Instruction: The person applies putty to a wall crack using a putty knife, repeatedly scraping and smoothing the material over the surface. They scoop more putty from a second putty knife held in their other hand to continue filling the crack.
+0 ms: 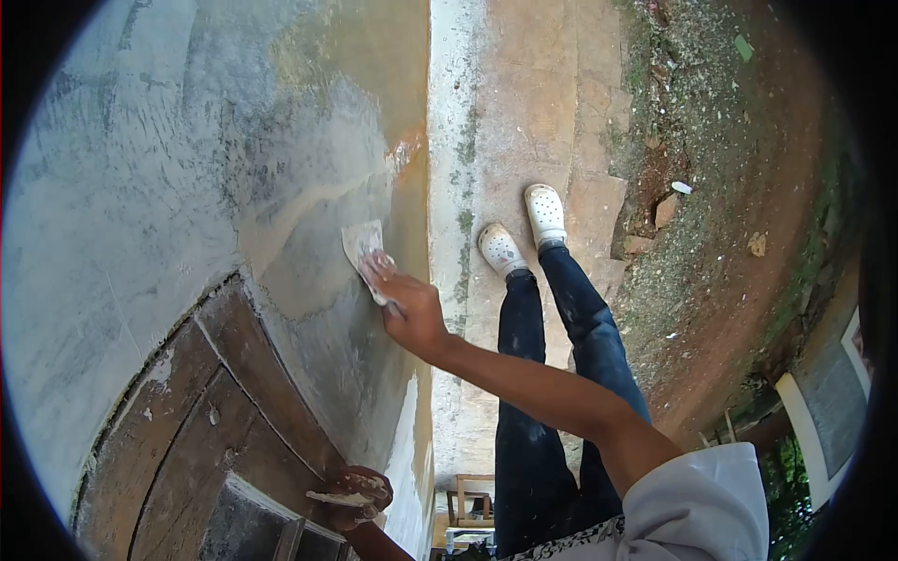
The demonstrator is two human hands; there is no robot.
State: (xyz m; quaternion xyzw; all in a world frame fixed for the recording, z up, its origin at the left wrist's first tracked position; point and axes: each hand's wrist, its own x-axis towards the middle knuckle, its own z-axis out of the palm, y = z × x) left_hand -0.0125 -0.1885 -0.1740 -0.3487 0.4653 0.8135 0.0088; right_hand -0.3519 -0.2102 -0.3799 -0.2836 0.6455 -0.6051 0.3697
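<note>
The right hand (pixel 412 307) grips a pale flat scraper (pixel 355 241), fingers extended along its face and thumb at the near edge. The scraper lies beyond the fingertips, apparently flat against the grey wall (pixel 309 103) at the person's left; its long axis slants forward from the hand, at an angle to the forearm. The right hand is nearer the smeared patch. The left hand (pixel 372 484), well apart and nearer the body, holds a thin, pale-coated piece (pixel 337 499) in front of the wooden panel (pixel 210 411); panel contact cannot be determined.
</note>
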